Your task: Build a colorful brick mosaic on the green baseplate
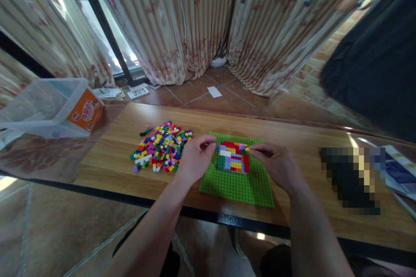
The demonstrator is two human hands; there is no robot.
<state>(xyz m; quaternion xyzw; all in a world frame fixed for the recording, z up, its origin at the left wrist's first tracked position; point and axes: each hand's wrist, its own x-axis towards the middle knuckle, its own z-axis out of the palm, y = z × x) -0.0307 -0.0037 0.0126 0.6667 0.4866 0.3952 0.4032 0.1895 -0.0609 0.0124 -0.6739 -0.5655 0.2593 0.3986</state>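
A green studded baseplate (pixel 237 190) lies on the table with a rectangular build of multicoloured toy bricks (pixel 232 158) on it. My left hand (pixel 197 158) is at the build's left side, thumb and finger pinched on a small blue brick (pixel 217 147). From the right, my right hand (pixel 276 160) pinches a small yellow brick (pixel 247 149) at the build's upper right edge. Whether the yellow brick touches the build I cannot tell. Left of the baseplate spreads a pile of loose bricks (pixel 162 145) in many colours, partly behind my left hand.
The wooden table (pixel 107 160) has a dark front edge. A clear plastic bin (pixel 45 99) with an orange label stands at the far left. A blurred-out dark object (pixel 352 181) lies on the right. Striped curtains (pixel 162 21) hang behind, and papers (pixel 214 91) lie on the tiled floor.
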